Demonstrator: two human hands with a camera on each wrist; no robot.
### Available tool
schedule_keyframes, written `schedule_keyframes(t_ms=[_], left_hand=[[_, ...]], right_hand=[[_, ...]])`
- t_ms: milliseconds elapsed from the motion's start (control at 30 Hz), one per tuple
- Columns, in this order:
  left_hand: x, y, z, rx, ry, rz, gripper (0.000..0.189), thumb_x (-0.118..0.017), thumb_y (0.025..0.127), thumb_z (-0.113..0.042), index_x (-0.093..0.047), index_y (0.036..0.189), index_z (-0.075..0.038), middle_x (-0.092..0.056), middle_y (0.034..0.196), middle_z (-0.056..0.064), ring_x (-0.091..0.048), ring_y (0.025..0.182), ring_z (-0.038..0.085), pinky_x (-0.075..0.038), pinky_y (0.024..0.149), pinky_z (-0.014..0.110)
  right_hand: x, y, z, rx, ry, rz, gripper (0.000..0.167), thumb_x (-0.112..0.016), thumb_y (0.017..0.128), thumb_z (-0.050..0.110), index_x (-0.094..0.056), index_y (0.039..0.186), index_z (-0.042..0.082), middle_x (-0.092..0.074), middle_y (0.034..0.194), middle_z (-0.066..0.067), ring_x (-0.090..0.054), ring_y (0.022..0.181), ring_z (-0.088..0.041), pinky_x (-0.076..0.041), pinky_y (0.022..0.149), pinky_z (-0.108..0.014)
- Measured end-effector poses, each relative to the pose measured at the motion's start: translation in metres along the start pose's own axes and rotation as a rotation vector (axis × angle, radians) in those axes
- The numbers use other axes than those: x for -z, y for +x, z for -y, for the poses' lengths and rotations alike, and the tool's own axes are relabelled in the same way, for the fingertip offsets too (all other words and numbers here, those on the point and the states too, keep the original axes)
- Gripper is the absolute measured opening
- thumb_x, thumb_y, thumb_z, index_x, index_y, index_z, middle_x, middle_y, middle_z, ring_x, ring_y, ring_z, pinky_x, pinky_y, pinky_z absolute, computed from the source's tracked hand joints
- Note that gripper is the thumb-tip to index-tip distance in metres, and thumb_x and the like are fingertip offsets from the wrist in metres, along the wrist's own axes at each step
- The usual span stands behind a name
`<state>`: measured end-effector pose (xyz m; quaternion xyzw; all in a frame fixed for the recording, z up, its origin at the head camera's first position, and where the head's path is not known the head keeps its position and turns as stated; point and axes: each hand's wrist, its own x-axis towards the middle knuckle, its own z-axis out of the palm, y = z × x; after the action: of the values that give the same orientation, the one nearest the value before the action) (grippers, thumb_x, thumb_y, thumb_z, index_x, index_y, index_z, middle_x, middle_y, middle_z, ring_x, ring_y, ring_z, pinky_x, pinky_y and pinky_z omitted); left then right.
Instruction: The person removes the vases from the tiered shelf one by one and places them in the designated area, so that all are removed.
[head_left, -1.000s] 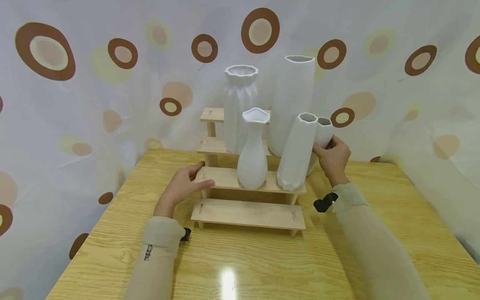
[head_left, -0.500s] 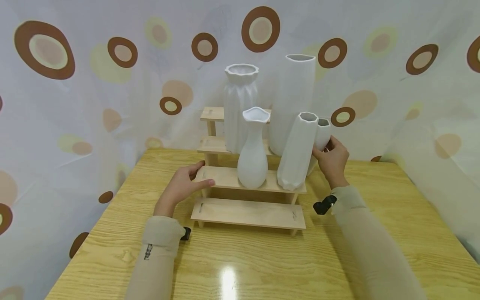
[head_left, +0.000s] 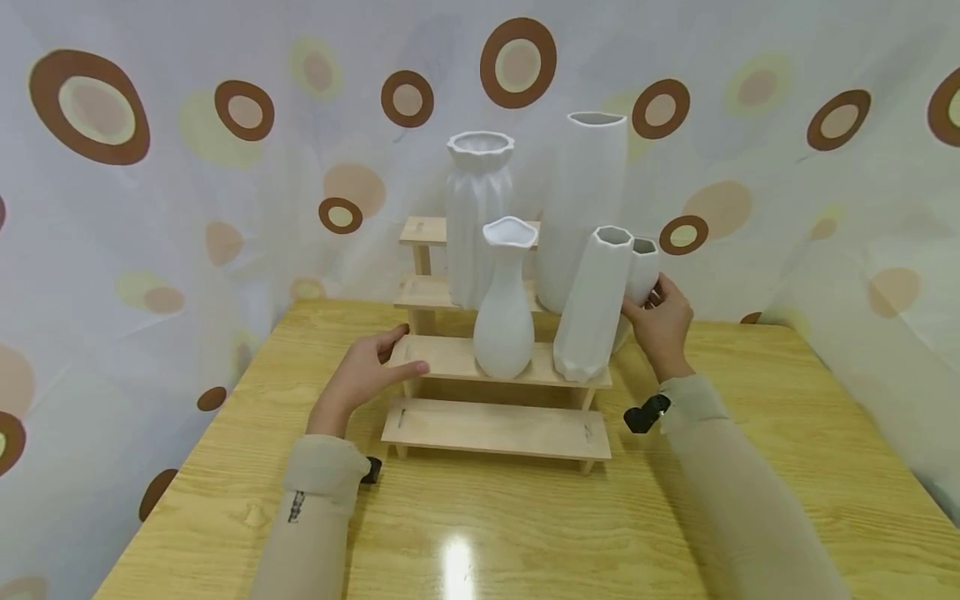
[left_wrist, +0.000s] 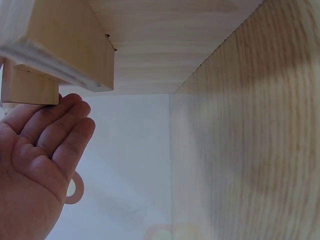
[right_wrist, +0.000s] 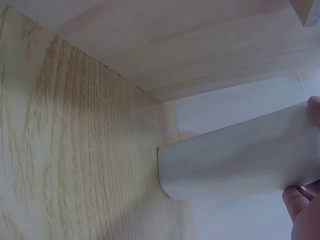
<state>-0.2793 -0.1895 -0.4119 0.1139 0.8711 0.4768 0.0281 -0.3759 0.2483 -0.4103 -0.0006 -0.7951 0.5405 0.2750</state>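
Observation:
A tiered wooden stand (head_left: 444, 354) holds several white vases in the head view. My left hand (head_left: 362, 371) holds the left end of its second shelf from the bottom, thumb on the top face; in the left wrist view the fingers (left_wrist: 67, 135) lie along the wood. With my right hand (head_left: 663, 329) I grip a white vase (head_left: 643, 271) at the stand's right side, partly hidden behind a faceted vase (head_left: 592, 308). In the right wrist view, that gripped vase (right_wrist: 230, 157) has its base at the tabletop, close to the stand's side panel (right_wrist: 200, 55).
A narrow-necked vase (head_left: 504, 321) shares the shelf with the faceted one. Behind them stand a pleated vase (head_left: 480, 217) and a tall cylindrical vase (head_left: 585, 183). The lowest shelf (head_left: 495, 427) faces the front of the wooden table (head_left: 360, 542). A patterned cloth (head_left: 225, 183) hangs behind.
My right hand and the vase in it have shifted slightly to the left, closer to the stand. The left hand and the other vases stay in place.

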Motion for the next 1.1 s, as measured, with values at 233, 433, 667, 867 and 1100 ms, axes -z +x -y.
schedule_keyframes(t_ms=[233,433,667,867,1100], left_hand=[[-0.0002,-0.0013,0.0020,0.000,-0.002,-0.002,0.099,-0.075,0.079,-0.061,-0.033,0.155,-0.014,-0.035,0.156,0.004,-0.036,0.140,0.030,-0.035,0.110,0.048],[0.0004,-0.0003,0.0004,-0.008,-0.002,0.003,0.100,-0.075,0.078,-0.062,-0.034,0.155,-0.013,-0.035,0.156,0.005,-0.036,0.140,0.030,-0.035,0.110,0.048],[0.0004,0.0009,-0.0002,-0.013,-0.005,0.004,0.098,-0.074,0.079,-0.061,-0.034,0.155,-0.013,-0.035,0.156,0.005,-0.035,0.141,0.031,-0.034,0.110,0.049],[-0.0001,0.0005,0.0001,-0.012,-0.001,0.003,0.098,-0.074,0.079,-0.061,-0.034,0.155,-0.014,-0.035,0.156,0.004,-0.036,0.140,0.030,-0.035,0.110,0.048],[0.0003,0.0009,0.0004,-0.018,-0.014,0.004,0.097,-0.075,0.080,-0.059,-0.034,0.154,-0.012,-0.036,0.155,0.005,-0.038,0.139,0.030,-0.035,0.110,0.048]], right_hand=[[-0.0003,-0.0011,0.0007,0.020,-0.042,0.005,0.055,-0.082,0.082,0.021,-0.063,0.130,0.005,-0.064,0.121,-0.016,-0.063,0.109,-0.028,-0.052,0.093,-0.039],[0.0031,-0.0010,0.0025,0.002,-0.063,0.011,0.059,-0.082,0.082,0.025,-0.062,0.133,0.004,-0.064,0.123,-0.018,-0.061,0.113,-0.030,-0.048,0.098,-0.045],[0.0057,-0.0023,0.0027,0.004,-0.040,0.003,0.060,-0.083,0.081,0.032,-0.064,0.131,0.006,-0.063,0.126,-0.013,-0.058,0.116,-0.024,-0.046,0.101,-0.044],[0.0070,-0.0060,0.0030,-0.009,-0.025,0.003,0.062,-0.082,0.082,0.034,-0.062,0.135,0.008,-0.060,0.133,-0.010,-0.054,0.119,-0.023,-0.044,0.104,-0.043],[0.0076,-0.0104,0.0040,-0.025,-0.002,0.001,0.062,-0.082,0.082,0.034,-0.062,0.136,0.009,-0.059,0.134,-0.007,-0.052,0.120,-0.021,-0.042,0.106,-0.039]])
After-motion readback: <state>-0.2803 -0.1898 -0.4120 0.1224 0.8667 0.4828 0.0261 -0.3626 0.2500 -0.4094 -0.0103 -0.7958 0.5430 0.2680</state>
